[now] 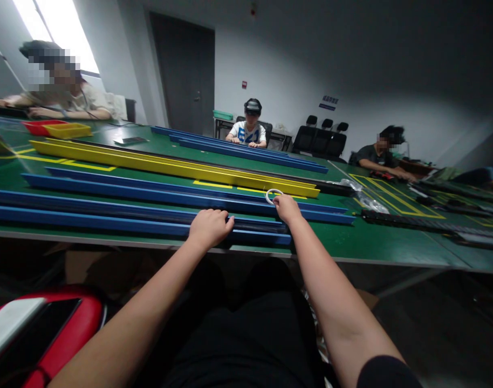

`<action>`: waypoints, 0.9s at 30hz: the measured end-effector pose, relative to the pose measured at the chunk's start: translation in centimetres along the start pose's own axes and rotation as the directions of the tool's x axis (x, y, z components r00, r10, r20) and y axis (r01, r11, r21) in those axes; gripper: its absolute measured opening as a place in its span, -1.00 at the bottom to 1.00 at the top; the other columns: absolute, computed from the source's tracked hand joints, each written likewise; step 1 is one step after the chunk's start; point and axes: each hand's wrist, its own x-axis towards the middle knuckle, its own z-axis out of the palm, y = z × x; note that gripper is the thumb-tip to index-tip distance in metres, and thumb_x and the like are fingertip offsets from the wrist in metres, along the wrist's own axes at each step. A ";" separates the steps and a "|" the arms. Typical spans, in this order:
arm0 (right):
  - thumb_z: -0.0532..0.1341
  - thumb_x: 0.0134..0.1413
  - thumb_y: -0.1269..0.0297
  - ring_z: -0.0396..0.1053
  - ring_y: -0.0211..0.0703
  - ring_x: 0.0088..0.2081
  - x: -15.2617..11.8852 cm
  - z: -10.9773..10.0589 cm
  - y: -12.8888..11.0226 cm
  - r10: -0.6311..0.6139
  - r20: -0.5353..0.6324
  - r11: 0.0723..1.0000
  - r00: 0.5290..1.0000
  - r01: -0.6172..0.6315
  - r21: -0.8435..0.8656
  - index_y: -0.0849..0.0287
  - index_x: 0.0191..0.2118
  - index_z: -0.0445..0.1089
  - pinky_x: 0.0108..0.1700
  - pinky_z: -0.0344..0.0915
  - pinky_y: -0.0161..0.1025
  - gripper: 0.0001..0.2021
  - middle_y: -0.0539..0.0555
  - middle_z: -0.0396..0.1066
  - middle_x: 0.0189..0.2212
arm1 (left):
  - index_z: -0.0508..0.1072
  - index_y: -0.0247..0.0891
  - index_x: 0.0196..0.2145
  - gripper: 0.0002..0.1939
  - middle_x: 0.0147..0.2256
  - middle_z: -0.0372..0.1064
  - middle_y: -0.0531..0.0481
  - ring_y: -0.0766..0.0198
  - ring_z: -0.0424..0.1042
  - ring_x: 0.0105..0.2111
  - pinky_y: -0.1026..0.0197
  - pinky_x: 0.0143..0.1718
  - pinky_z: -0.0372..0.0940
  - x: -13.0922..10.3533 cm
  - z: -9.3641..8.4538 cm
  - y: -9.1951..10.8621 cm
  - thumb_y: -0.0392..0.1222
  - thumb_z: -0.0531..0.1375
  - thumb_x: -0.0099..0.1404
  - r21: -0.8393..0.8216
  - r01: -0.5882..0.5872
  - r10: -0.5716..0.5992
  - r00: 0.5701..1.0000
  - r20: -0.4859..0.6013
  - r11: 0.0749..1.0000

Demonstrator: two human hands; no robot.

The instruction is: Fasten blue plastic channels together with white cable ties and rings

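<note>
My right hand (pixel 287 209) is closed, pinching a thin white ring (pixel 274 195) by its near side above the blue rails. Whether the ring is a tape roll or something else, I cannot tell. My left hand (pixel 210 226) is curled over the nearest long blue rail (pixel 149 219), close to the table's front edge. Its fingertips are partly hidden, while the thumb points right. Just behind lies another long blue channel rail (pixel 133 193), the ring being over its right part. Beyond it runs a long yellow rail (pixel 169 166) with a dark strip along its back.
More blue rails (pixel 246 153) lie across the green table (pixel 327 242). Red (pixel 38 127) and yellow trays (pixel 68 130) stand far left. Clear plastic wrapping (pixel 370 199) and black strips (pixel 408 220) lie right. Several people sit around the table. A red seat (pixel 84 312) is below left.
</note>
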 end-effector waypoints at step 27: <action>-0.15 0.32 0.03 0.37 0.03 -0.15 -8.6 -1.5 -8.0 -0.051 -0.014 0.998 0.999 0.051 -0.022 0.22 -0.24 0.49 -0.07 0.19 -0.12 -0.47 0.27 0.49 -0.25 | 0.55 -0.28 -0.34 -0.45 -0.27 0.53 -0.22 -0.01 0.47 -0.21 -0.01 -0.13 0.18 0.8 0.8 4.8 0.01 -0.17 0.39 0.023 0.037 -0.036 0.999 -0.035 0.999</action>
